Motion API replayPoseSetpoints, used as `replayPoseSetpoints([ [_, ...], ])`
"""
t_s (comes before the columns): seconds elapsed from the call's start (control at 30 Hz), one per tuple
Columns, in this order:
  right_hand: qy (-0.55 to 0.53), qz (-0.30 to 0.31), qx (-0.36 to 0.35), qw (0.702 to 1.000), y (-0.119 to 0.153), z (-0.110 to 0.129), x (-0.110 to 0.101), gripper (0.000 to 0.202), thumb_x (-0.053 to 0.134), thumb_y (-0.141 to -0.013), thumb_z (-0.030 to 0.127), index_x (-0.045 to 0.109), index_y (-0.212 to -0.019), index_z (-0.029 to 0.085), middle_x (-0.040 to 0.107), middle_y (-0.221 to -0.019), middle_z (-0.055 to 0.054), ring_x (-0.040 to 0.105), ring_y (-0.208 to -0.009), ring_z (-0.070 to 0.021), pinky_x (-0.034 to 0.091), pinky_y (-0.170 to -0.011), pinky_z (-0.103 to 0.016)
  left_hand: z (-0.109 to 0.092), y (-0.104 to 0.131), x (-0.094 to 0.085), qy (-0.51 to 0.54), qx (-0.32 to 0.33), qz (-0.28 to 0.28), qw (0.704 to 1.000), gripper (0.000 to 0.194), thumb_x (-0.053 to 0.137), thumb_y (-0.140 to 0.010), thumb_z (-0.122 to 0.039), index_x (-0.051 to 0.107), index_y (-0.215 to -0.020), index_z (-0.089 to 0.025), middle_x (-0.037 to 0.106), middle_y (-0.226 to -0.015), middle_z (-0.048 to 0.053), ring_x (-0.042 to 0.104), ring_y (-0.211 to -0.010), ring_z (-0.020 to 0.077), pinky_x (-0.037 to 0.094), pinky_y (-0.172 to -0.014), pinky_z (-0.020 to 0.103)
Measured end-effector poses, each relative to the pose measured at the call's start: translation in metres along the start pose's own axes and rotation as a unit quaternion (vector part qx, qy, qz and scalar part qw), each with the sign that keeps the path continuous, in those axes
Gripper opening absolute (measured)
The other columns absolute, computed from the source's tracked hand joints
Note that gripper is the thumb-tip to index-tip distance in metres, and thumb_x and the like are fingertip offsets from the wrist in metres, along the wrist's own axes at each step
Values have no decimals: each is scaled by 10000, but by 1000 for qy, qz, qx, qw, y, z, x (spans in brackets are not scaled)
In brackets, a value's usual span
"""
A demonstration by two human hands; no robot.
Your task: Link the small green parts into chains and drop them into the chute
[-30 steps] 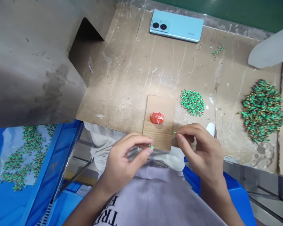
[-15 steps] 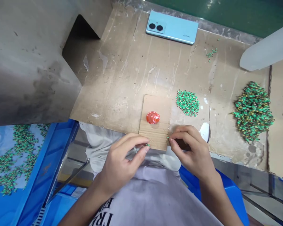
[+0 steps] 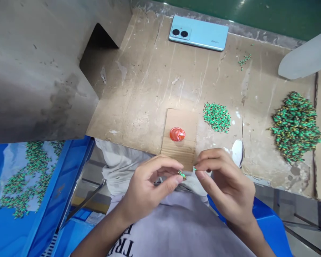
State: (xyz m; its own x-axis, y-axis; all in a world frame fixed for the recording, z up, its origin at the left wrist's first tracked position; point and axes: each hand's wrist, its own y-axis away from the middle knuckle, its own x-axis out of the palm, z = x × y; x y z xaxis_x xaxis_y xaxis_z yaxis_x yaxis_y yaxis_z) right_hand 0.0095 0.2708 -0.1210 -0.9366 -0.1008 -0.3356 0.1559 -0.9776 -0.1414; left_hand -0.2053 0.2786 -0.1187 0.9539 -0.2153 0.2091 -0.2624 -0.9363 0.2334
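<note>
Between thumb and index finger, my left hand (image 3: 152, 185) pinches a small green-and-brown piece (image 3: 182, 175). My right hand (image 3: 226, 185) is closed in a pinch on a tiny green piece (image 3: 194, 169), largely covered by the fingertips. The two sets of fingertips are close but apart, just over the near end of a small cardboard piece (image 3: 182, 119). A blob of glossy red paste in a shallow round holder (image 3: 177, 134) sits on that cardboard, beyond my hands. Right of it lies a small pile of tiny green pieces (image 3: 217, 117).
A larger heap of green-and-gold pieces (image 3: 295, 128) lies at the right. A light blue phone (image 3: 199, 33) rests at the back, near a white cylinder (image 3: 307, 55). At left stand a metal housing (image 3: 37, 71) and a blue tray (image 3: 5, 235) holding more pieces.
Both hands have moved closer together and a little toward my body. More of the green-and-brown piece shows at my left fingertips. The view has shifted slightly.
</note>
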Motion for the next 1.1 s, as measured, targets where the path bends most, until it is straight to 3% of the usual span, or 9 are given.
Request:
replayPoseSetpoints([
  [0.27, -71, 78, 26, 994, -5, 6, 8, 135, 653, -1064, 104, 677, -1064, 236, 634, -1051, -26, 632, -997, -160, 539, -861, -280, -2, 1, -2, 11, 29, 20, 999, 171, 820, -956, -149, 841, -1099, -241, 796, -990, 19, 780, -899, 111, 639, -804, 141],
  [0.6, -83, 105, 22, 991, -7, 5, 4, 119, 643, -1079, 123, 687, -1073, 233, 647, -1060, -35, 644, -1016, -168, 548, -863, -285, 1, -1, -3, -7, 55, 43, 998, 126, 820, -958, -158, 843, -1063, -224, 803, -980, 42, 776, -915, 138, 636, -805, 179],
  [1.1, -72, 115, 22, 991, -12, 9, -1, 131, 684, -1041, 109, 724, -1041, 234, 687, -978, -46, 684, -907, -198, 599, -772, -330, -1, -1, -4, 25, 5, 53, 998, 120, 831, -950, -160, 848, -1053, -220, 803, -989, 48, 790, -874, 142, 661, -758, 189],
])
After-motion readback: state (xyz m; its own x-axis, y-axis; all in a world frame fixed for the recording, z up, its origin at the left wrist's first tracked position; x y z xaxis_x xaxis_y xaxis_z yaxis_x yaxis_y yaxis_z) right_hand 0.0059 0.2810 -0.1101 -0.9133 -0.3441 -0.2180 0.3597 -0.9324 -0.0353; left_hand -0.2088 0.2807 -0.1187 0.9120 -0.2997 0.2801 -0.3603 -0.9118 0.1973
